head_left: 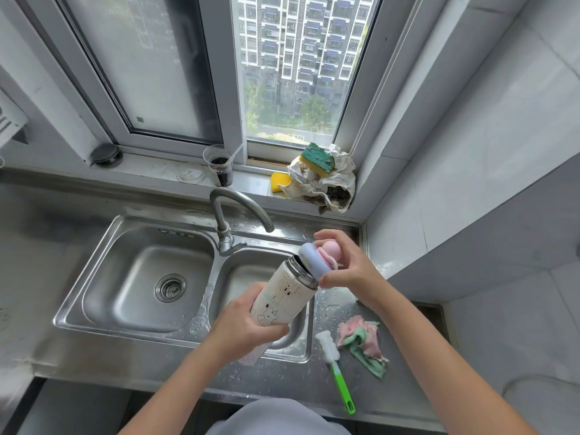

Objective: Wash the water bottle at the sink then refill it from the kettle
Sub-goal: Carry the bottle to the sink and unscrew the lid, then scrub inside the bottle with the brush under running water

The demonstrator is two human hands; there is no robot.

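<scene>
Your left hand (241, 324) is wrapped round the bottom of the water bottle (284, 298), tilted toward 1 o'clock over the sink's (125, 333) right basin. Your right hand (348, 268) pinches the blue lid (310, 262), sitting crooked on the mouth.

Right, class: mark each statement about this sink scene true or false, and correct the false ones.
1. The left hand grips the bottle. True.
2. The right hand holds the brush. False: it grips the lid; the brush lies on the counter.
3. The sponge lies in the sink. False: it sits up on the windowsill.
4. The cloth lies beside the brush. True.
5. The bottle stands upright. False: it is tilted.
</scene>
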